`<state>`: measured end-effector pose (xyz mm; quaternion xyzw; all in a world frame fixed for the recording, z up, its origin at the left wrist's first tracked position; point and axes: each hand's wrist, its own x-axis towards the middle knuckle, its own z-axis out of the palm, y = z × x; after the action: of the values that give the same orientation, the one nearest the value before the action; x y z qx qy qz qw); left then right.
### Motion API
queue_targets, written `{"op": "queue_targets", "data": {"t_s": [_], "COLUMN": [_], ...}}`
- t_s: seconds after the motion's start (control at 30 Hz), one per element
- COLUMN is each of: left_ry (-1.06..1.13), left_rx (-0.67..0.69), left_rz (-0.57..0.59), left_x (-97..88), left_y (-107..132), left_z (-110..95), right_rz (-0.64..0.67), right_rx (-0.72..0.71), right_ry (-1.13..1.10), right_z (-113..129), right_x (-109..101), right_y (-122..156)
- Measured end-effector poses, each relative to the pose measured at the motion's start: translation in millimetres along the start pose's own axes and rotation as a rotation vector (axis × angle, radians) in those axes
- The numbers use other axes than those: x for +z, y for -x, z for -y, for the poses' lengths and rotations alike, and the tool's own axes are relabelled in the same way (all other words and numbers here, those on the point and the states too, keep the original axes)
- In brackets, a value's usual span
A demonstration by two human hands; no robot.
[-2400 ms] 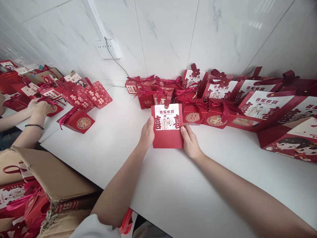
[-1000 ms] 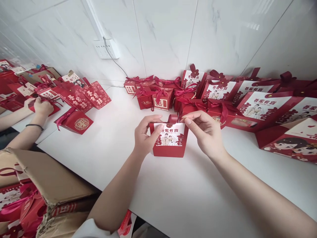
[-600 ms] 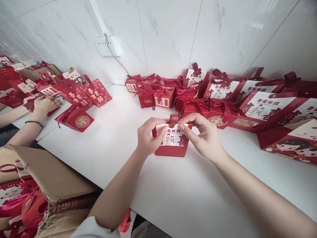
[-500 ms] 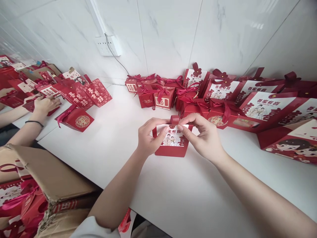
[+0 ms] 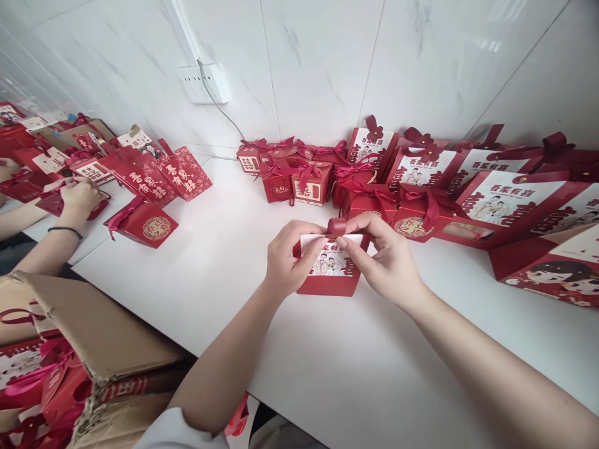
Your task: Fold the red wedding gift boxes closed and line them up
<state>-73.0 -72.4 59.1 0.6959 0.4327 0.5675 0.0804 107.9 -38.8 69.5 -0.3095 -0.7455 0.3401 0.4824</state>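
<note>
A red gift box (image 5: 327, 285) with a white panel showing a cartoon couple stands upright on the white table in front of me. My left hand (image 5: 292, 255) pinches its top edge from the left, thumb on the front. From the right, my right hand (image 5: 381, 252) pinches the same edge, its thumb close to the left one. Between my fingertips a dark red ribbon loop (image 5: 336, 226) sticks up from the top. My fingers behind the box are partly hidden.
Several finished-looking red boxes (image 5: 500, 199) line the wall at the right, with small bow-tied boxes (image 5: 311, 184) behind mine. One red box (image 5: 143, 224) lies to the left. A cardboard carton (image 5: 100, 324) stands at lower left. Another person's hand (image 5: 79, 196) works on a box at far left.
Both my hands and the box have shifted slightly to the right, and the thumbs still press on the top edge. The other person's hand at far left has moved a little.
</note>
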Motion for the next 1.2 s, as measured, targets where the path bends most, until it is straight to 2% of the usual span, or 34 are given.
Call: {"op": "queue_targets", "data": {"t_s": [0.17, 0.37, 0.7, 0.8, 0.97, 1.2], "left_ry": [-0.01, -0.01, -0.273, -0.373, -0.342, -0.296], "left_rx": [0.076, 0.067, 0.237, 0.262, 0.295, 0.271], "left_rz": [-0.006, 0.009, -0.013, 0.026, 0.106, 0.114], "left_x": [2.1, 2.6, -3.8, -5.4, -6.5, -6.6], "left_y": [-1.4, -1.9, -4.4, -4.8, -4.6, -3.8], "left_z": [-0.4, -2.4, -5.4, -6.0, -4.6, -1.7], "right_rz": [0.036, 0.076, 0.107, 0.134, 0.146, 0.216], "right_rx": [-0.026, -0.002, -0.04, -0.039, -0.051, -0.059], "right_ry": [0.017, 0.019, 0.157, 0.173, 0.168, 0.213], "right_z": [2.6, 3.3, 7.9, 12.0, 14.4, 14.9], "right_x": [0.2, 0.1, -5.6, -7.6, -7.6, -14.5], "right_y": [1.6, 1.2, -1.5, -1.7, -0.8, -4.7]}}
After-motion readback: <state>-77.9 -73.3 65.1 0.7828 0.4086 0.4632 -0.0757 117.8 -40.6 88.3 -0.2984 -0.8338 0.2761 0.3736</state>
